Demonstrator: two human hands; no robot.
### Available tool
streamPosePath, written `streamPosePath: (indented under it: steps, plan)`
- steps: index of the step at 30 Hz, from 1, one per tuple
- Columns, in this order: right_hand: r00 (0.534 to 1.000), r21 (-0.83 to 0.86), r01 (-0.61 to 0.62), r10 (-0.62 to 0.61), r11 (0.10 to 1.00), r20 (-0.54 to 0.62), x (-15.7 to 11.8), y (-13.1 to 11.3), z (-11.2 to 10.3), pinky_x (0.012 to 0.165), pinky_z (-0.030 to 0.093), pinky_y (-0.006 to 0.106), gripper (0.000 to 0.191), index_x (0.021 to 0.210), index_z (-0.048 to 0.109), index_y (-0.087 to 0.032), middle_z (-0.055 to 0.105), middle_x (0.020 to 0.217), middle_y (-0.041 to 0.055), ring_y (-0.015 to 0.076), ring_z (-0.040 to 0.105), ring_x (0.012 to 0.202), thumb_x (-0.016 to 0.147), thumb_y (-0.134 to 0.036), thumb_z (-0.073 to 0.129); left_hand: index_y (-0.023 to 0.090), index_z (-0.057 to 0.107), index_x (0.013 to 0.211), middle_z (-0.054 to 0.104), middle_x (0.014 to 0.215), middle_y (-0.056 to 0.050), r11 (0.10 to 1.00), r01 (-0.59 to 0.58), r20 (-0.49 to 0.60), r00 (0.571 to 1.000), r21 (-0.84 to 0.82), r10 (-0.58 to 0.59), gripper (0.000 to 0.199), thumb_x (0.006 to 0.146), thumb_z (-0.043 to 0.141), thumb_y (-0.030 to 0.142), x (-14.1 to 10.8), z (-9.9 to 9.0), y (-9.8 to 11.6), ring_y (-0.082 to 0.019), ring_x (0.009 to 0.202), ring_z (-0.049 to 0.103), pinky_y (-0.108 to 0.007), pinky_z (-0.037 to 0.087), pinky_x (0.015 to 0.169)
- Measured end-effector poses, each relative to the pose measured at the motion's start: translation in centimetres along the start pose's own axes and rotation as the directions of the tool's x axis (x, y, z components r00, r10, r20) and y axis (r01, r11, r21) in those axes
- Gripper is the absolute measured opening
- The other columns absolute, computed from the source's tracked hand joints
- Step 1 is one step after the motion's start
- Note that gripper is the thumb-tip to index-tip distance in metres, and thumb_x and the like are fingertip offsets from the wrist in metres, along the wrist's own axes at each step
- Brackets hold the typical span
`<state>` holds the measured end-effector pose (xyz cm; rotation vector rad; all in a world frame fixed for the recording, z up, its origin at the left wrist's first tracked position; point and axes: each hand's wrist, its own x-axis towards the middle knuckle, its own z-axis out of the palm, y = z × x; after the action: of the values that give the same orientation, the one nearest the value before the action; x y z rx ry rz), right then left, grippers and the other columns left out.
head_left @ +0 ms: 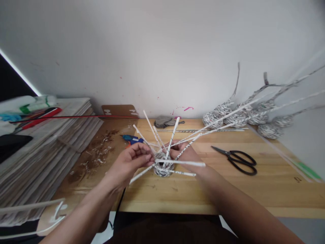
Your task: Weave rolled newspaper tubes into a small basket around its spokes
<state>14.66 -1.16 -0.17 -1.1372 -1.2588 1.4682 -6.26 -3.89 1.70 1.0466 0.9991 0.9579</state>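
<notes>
We find 2 hands at work on 1 small woven paper cup (164,171), located at the near middle of the desk (188,198). The left hand (134,158) is partly closed: its fingers curl inward, thumb and fingertips pinching at the cup's left rim. The right hand (181,149) is bent around the cup's far right side; paper tubes (173,137) cross in front of its fingers, so we cannot tell how firmly it grips.

Of the tubes fanning out of the cup we count at least 8; their bases overlap, and 1 long tube at right runs out of the frame. At the back right we record at least 5 woven paper balls (213,120), blurred and overlapping, so that count is uncertain.

We also note 1 pair of black-handled scissors (236,159) well right of the cup, 1 blue glue gun (133,139) partly hidden beyond the left hand, 1 grey cloth (165,121) near the wall, and 1 paper stack (73,135) at left, cut off by the frame.
</notes>
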Motion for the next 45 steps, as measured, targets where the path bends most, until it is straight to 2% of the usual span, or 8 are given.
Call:
streamPosePath:
  steps: [5,9,16,23,29,34,39,45]
  plan:
    - [0.999,-0.047,0.026,-0.025,0.999,0.023,-0.2,-0.2,0.1,0.062,0.05,0.03,0.013,0.072,0.071,-0.019,0.072,0.069,0.0024,0.0177,0.063,0.063,0.066,-0.028,0.078,0.015,0.066,0.092,0.07,0.074,-0.002,0.993,0.106,0.017,0.994,0.06,-0.107,0.045,0.065,0.086,0.044,2.6,1.5,-0.8,-0.012,0.056,0.059,-0.022,0.046,0.051]
    - [0.995,-0.126,0.096,-0.098,0.987,-0.01,-0.1,0.1,0.2,0.065,0.051,0.03,0.013,0.076,0.071,-0.018,0.073,0.073,0.0034,0.0181,0.065,0.067,0.069,-0.028,0.075,0.014,0.073,0.078,0.071,0.069,-0.003,0.973,0.002,0.088,0.996,0.232,-0.023,0.03,0.063,0.086,0.035,4.0,1.9,-0.1,-0.015,0.062,0.063,-0.025,0.049,0.06]
    - [0.996,-0.303,0.086,-0.08,0.949,0.033,0.0,-0.3,-1.0,0.063,0.048,0.029,0.016,0.076,0.071,-0.018,0.071,0.071,0.0031,0.0177,0.063,0.067,0.077,-0.034,0.07,0.014,0.078,0.075,0.074,0.068,-0.004,0.927,-0.079,-0.01,0.996,0.367,0.089,0.021,0.066,0.081,0.033,3.9,1.7,0.0,-0.017,0.061,0.064,-0.026,0.05,0.058]
    - [0.971,-0.076,0.088,-0.069,0.993,0.227,-1.1,-1.6,-1.0,0.072,0.051,0.03,0.021,0.09,0.07,-0.02,0.071,0.084,0.0019,0.0172,0.065,0.078,0.071,-0.017,0.06,0.013,0.078,0.081,0.075,0.07,-0.006,0.937,-0.068,-0.118,0.986,0.342,0.115,0.029,0.066,0.081,0.037,3.4,1.5,-0.2,-0.017,0.06,0.065,-0.026,0.05,0.057]
    - [0.981,-0.396,0.195,-0.178,0.897,0.08,-1.6,-0.4,0.3,0.067,0.05,0.03,0.017,0.09,0.07,-0.024,0.071,0.086,0.0026,0.0173,0.064,0.072,0.075,-0.017,0.065,0.012,0.076,0.081,0.07,0.064,-0.004,0.944,-0.076,-0.1,0.989,0.321,0.114,0.035,0.065,0.082,0.042,3.2,1.8,-0.9,-0.013,0.051,0.058,-0.023,0.045,0.048]
    - [0.882,-0.555,0.412,-0.468,0.723,0.045,-2.1,0.1,1.0,0.072,0.049,0.032,0.007,0.082,0.071,-0.025,0.069,0.082,0.0028,0.0192,0.064,0.076,0.079,-0.019,0.068,0.012,0.074,0.076,0.067,0.061,-0.003,0.951,-0.13,-0.034,0.989,0.281,0.145,0.026,0.07,0.08,0.036,3.1,1.8,-1.8,-0.011,0.048,0.054,-0.022,0.044,0.046]
    - [0.87,-0.27,0.35,-0.418,0.897,-0.261,-2.1,-0.4,1.2,0.055,0.044,0.027,0.018,0.077,0.061,-0.022,0.06,0.065,-0.0009,0.0142,0.054,0.056,0.086,-0.037,0.067,0.015,0.073,0.083,0.065,0.062,0.0,0.948,-0.142,-0.077,0.982,0.285,0.171,0.022,0.076,0.076,0.036,2.6,2.2,-2.2,-0.011,0.047,0.054,-0.022,0.045,0.045]
    - [0.887,-0.058,0.317,-0.317,0.947,-0.335,-1.5,-1.0,1.5,0.059,0.045,0.026,0.018,0.081,0.057,-0.022,0.059,0.067,-0.0024,0.0132,0.055,0.061,0.084,-0.035,0.068,0.015,0.072,0.085,0.066,0.064,0.0,0.964,-0.167,-0.139,0.97,0.208,0.198,0.025,0.073,0.079,0.035,2.4,2.8,-2.5,-0.012,0.048,0.055,-0.023,0.046,0.045]
